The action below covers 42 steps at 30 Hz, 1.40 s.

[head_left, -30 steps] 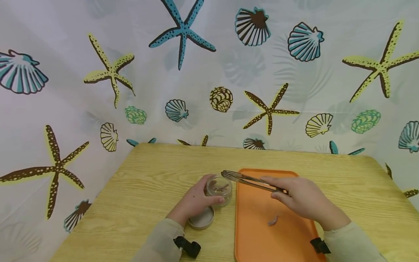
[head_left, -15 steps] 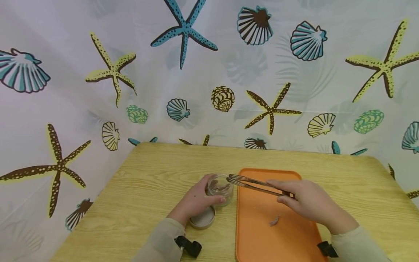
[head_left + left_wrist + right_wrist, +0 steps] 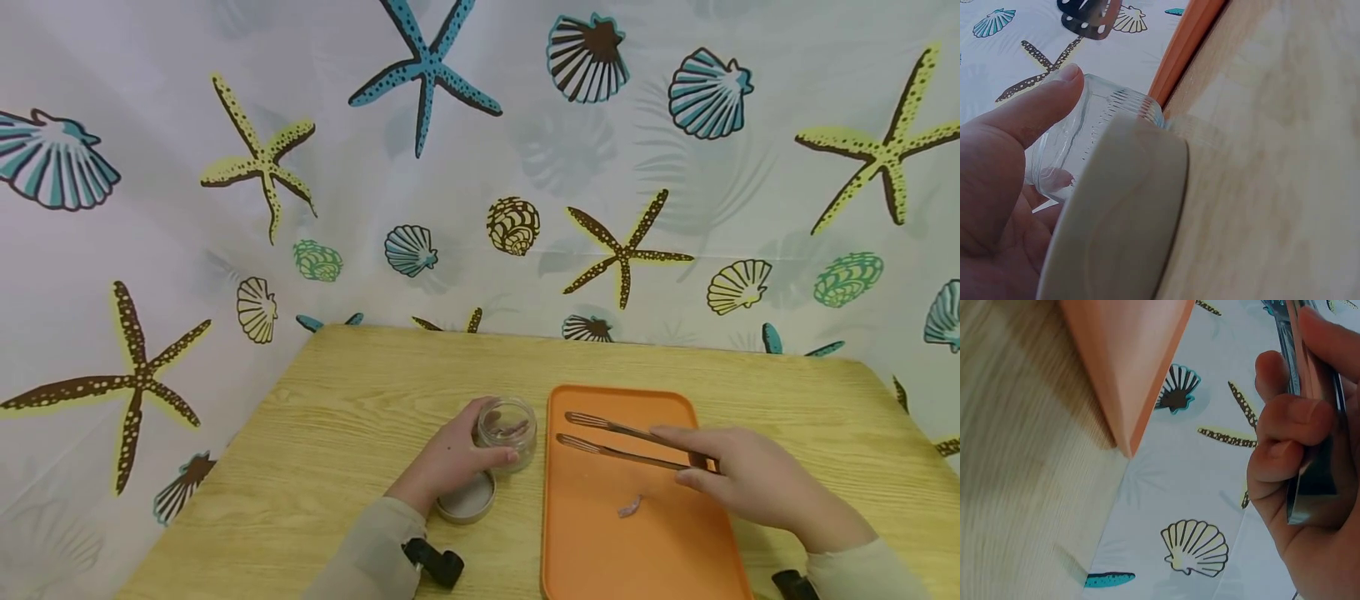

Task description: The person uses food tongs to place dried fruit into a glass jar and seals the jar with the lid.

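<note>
In the head view my left hand (image 3: 446, 462) grips a small glass jar (image 3: 525, 446) standing upright without its lid. Greyish-pink pieces (image 3: 512, 430) lie inside it. Beside the jar, under my left hand, is a round lid (image 3: 467, 500), which fills the foreground of the left wrist view as a pale rim (image 3: 1122, 206). Over the orange tray, my right hand (image 3: 761, 483) holds metal tongs (image 3: 630, 456) with spread arms and nothing between their tips. Curled fingers hold the tongs' closed end (image 3: 1319, 487) in the right wrist view. One small greyish-pink piece (image 3: 630, 507) rests on the tray.
The orange tray (image 3: 592, 550) lies right of the jar on a wood-grain table (image 3: 360, 375). A white curtain (image 3: 465, 183) printed with starfish and shells hangs behind and at the sides.
The tongs have moved right, from the jar's mouth to over the tray, and their tips have spread apart. The left hand and jar have stayed put.
</note>
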{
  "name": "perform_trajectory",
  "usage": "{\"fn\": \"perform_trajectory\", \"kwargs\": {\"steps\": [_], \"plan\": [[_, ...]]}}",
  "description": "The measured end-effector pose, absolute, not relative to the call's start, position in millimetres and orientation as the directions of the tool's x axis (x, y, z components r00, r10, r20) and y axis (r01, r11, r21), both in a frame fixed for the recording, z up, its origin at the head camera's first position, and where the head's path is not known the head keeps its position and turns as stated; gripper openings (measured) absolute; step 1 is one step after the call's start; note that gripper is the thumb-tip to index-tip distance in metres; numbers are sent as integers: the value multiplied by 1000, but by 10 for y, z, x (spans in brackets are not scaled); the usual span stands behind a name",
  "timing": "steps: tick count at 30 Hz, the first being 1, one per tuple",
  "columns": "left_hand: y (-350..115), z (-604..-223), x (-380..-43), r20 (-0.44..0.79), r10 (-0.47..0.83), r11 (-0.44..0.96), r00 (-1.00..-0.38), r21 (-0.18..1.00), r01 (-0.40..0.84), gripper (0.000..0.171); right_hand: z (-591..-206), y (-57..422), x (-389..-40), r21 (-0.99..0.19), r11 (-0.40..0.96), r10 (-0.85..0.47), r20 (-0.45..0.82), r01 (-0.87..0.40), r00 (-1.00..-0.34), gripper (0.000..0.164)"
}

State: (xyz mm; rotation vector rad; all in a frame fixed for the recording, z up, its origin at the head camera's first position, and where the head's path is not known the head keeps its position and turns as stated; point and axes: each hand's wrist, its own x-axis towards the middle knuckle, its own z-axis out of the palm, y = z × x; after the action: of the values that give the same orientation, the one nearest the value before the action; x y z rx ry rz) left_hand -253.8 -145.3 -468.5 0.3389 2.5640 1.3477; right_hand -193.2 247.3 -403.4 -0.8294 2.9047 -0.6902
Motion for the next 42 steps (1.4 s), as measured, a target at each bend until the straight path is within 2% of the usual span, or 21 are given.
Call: {"fn": "perform_trajectory", "kwargs": {"steps": [13, 27, 42], "plan": [[-1439, -4675, -2550, -80, 319, 537, -945, 836, 111, 95, -4127, 2920, -1859, -491, 715, -563, 17, -498, -826, 47], [-1449, -4695, -2547, -84, 324, 536, -942, 837, 109, 92, -4278, 3157, -1774, -535, 741, -542, -118, -407, -832, 47], [-1458, -4690, -2538, -78, 320, 537, -944, 836, 113, 91, -4330, 3163, -1783, -501, 741, -566, -104, -448, -818, 47]]}}
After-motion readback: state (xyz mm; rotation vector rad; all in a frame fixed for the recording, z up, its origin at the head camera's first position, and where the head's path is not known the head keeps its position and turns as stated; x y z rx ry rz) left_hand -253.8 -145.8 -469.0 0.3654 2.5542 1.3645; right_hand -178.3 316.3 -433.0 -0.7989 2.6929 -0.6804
